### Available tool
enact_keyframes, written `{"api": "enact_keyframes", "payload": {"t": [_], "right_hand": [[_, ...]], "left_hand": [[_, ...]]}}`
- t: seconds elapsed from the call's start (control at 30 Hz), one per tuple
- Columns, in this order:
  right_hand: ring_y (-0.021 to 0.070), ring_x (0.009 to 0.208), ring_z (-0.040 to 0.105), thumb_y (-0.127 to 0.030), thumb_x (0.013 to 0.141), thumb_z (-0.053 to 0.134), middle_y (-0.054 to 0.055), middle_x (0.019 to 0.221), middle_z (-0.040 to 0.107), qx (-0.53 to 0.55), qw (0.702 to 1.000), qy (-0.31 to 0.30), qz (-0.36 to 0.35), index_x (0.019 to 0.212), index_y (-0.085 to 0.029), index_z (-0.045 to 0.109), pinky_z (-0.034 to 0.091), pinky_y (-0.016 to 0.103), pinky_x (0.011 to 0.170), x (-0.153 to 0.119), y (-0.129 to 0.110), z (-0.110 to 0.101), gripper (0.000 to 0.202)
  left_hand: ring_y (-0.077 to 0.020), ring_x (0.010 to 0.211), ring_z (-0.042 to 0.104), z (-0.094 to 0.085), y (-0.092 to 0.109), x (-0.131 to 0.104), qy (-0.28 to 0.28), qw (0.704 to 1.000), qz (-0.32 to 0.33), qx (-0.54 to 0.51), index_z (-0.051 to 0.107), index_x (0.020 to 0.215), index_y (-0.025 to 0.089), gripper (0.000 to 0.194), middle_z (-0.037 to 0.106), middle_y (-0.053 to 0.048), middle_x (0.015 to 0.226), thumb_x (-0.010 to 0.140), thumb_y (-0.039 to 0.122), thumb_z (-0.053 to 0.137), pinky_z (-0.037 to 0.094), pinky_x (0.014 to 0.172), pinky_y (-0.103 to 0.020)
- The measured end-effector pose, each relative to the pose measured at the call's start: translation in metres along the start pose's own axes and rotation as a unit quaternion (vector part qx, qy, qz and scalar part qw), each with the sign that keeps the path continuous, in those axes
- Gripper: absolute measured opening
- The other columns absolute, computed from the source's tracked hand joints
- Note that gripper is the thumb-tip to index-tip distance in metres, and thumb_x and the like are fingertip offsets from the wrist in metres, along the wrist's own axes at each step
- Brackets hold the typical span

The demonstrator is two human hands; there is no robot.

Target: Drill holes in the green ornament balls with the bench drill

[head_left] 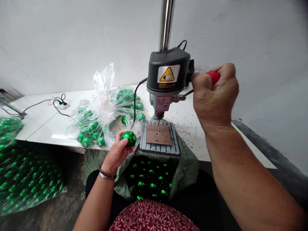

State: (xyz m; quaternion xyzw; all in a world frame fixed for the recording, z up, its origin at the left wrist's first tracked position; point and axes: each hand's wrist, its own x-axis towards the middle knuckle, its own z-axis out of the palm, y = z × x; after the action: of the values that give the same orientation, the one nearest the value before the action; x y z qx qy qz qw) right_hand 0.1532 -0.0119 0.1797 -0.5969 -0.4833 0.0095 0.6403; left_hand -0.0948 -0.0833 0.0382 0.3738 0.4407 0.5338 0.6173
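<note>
A shiny green ball (129, 139) is held in the fingers of my left hand (119, 150), just left of the drill press base (143, 141). My right hand (215, 93) is wrapped round the red handle (213, 77) on the right side of the drill press (168, 69). Under the drill bit (158, 123) a brown board (154, 136) with a small hole lies on the base, and dark crumbs are scattered on it. The bit is above the board. Below the table edge, an open green sack (186, 166) holds several green balls (153, 185).
Tied clear plastic bags (103, 106) of green balls stand on the white table (196, 128), left of the drill press. A power strip (62, 105) with black cables lies farther left. Another large bag of balls (29, 179) is at the lower left. Dark shavings lie right of the base.
</note>
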Motion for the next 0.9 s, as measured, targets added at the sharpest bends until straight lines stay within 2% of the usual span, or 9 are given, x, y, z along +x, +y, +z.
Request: {"api": "enact_keyframes", "payload": {"t": [0.1,0.2,0.33,0.43,0.5,0.57,0.73,0.9], "right_hand": [[0.0025,0.063,0.031,-0.017,0.083,0.060,-0.007,0.067,0.038,0.021,1.000,-0.007,-0.019,0.074,-0.018,0.037,0.032,0.019,0.066,0.000,0.002,0.000,0.025],[0.0027,0.065,0.033,-0.020,0.085,0.059,-0.007,0.068,0.039,0.001,1.000,-0.022,-0.018,0.078,-0.017,0.039,0.033,0.018,0.068,0.000,0.001,-0.002,0.022],[0.0028,0.065,0.031,-0.020,0.087,0.060,-0.008,0.067,0.036,-0.039,0.998,-0.053,0.010,0.078,-0.018,0.037,0.033,0.018,0.067,0.001,-0.004,-0.004,0.025],[0.0026,0.063,0.028,-0.018,0.087,0.060,-0.008,0.065,0.033,-0.028,0.998,-0.061,0.004,0.075,-0.019,0.032,0.033,0.017,0.067,0.002,-0.005,-0.005,0.031],[0.0023,0.063,0.028,-0.017,0.087,0.061,-0.008,0.065,0.032,-0.012,0.998,-0.057,-0.006,0.074,-0.020,0.030,0.033,0.017,0.069,0.002,-0.004,-0.005,0.033],[0.0023,0.063,0.028,-0.017,0.086,0.062,-0.008,0.065,0.032,-0.001,0.998,-0.054,-0.010,0.073,-0.020,0.030,0.033,0.017,0.069,0.002,-0.003,-0.006,0.035],[0.0031,0.066,0.029,-0.018,0.087,0.061,-0.007,0.069,0.036,0.007,0.998,-0.068,-0.008,0.075,-0.020,0.030,0.033,0.017,0.070,0.002,-0.003,-0.007,0.034],[0.0042,0.067,0.030,-0.020,0.085,0.062,-0.007,0.069,0.035,0.027,0.997,-0.071,0.001,0.076,-0.020,0.033,0.032,0.018,0.070,0.003,-0.004,-0.007,0.030]], "left_hand": [[-0.0114,0.071,0.059,0.017,-0.013,0.002,-0.010,1.000,-0.002,0.012,0.050,0.115,0.027,0.059,0.064,-0.003,0.100,0.070,0.054,0.075,0.046,0.057,-0.022],[-0.0164,0.078,0.066,0.031,-0.024,0.015,-0.030,0.999,-0.012,0.021,0.052,0.125,0.025,0.059,0.066,-0.007,0.106,0.080,0.062,0.063,0.048,0.055,-0.024],[-0.0202,0.087,0.070,0.043,-0.031,0.038,-0.025,0.993,-0.001,0.114,0.048,0.138,0.026,0.054,0.066,-0.011,0.119,0.090,0.050,0.053,0.054,0.060,-0.028],[-0.0231,0.106,0.066,0.050,-0.031,0.055,0.002,0.963,0.050,0.265,0.049,0.138,0.022,0.054,0.063,-0.010,0.131,0.088,0.042,0.057,0.057,0.080,-0.034],[-0.0254,0.120,0.060,0.054,-0.030,0.065,0.014,0.930,0.097,0.355,0.053,0.136,0.018,0.056,0.062,-0.011,0.135,0.084,0.039,0.063,0.051,0.098,-0.038],[-0.0256,0.126,0.056,0.058,-0.030,0.072,0.013,0.903,0.126,0.409,0.055,0.134,0.016,0.057,0.063,-0.011,0.134,0.081,0.036,0.067,0.043,0.109,-0.039],[-0.0258,0.120,0.060,0.065,-0.036,0.078,-0.016,0.890,0.114,0.440,0.055,0.134,0.013,0.059,0.066,-0.013,0.130,0.082,0.036,0.067,0.044,0.108,-0.039],[-0.0247,0.119,0.061,0.069,-0.039,0.080,-0.002,0.879,0.107,0.465,0.056,0.135,0.014,0.057,0.067,-0.012,0.129,0.082,0.035,0.067,0.044,0.107,-0.038]]}}
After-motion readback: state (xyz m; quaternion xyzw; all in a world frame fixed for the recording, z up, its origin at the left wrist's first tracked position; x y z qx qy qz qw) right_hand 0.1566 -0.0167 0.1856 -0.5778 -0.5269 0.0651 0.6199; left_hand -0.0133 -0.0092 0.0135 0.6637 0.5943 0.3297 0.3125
